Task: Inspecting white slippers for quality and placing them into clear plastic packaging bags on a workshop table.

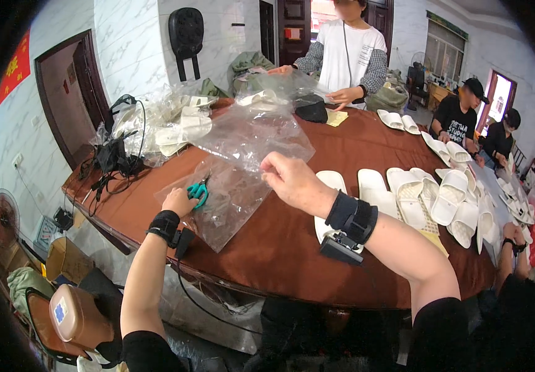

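My left hand (179, 202) is at the left, its fingers curled against teal-handled scissors (198, 194); part of the grip is hidden. Beneath the scissors, a clear plastic bag (227, 211) lies spread on the brown-covered table. Farther right, my right hand (292, 181) is raised above the cloth, thumb and fingers closed on the edge of another clear plastic sheet or bag (258, 133). That film stretches away toward the far side. Black straps with small devices circle both my wrists. Under my right wrist, a white slipper (331, 181) is partly covered.
White slippers (450, 195) crowd the table's right side. Bagged slippers (177, 127) and black cables (115, 155) heap at the far left. Across the table, a person (349, 59) handles clear film beside a black cap (311, 108). Other people (459, 118) sit at right. A brown bin (78, 316) stands lower left.
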### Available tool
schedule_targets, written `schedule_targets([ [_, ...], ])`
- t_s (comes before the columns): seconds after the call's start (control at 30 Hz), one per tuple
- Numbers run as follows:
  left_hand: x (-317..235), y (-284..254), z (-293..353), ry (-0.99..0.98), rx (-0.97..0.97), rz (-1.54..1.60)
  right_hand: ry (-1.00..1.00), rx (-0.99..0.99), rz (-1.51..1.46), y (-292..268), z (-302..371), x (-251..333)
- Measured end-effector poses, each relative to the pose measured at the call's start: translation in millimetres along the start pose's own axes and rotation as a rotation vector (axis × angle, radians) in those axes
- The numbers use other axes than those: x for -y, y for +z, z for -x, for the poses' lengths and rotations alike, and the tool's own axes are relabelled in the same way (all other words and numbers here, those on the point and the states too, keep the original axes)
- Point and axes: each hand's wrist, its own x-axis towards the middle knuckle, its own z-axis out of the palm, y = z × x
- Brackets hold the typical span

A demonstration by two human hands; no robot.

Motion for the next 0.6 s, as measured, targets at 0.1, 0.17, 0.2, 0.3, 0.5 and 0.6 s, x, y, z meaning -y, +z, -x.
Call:
schedule_targets([
  [0.1, 8, 4, -5, -0.046, 0.005, 0.052, -0.009, 0.031, 0.008, 11, 1, -2],
  [0.17, 13, 9, -7, -0.082, -0.024, 0.087, 0.010, 0.058, -0.055, 18, 1, -3],
  [0.2, 17, 11, -5, -0.041, -0.126, 0.176, 0.023, 0.065, -0.045, 21, 0, -4],
  [0.3, 29, 6, 2, 0.074, -0.346, 0.403, 0.002, 0.065, -0.077, 27, 1, -3],
  [0.5, 67, -58, 47, -0.268, -0.519, 0.839, -0.089, 0.046, -0.069, 42, 2, 2],
  [0.6, 74, -100, 65, -0.142, -0.723, 0.510, -0.148, 0.050, -0.087, 64, 1, 7],
])
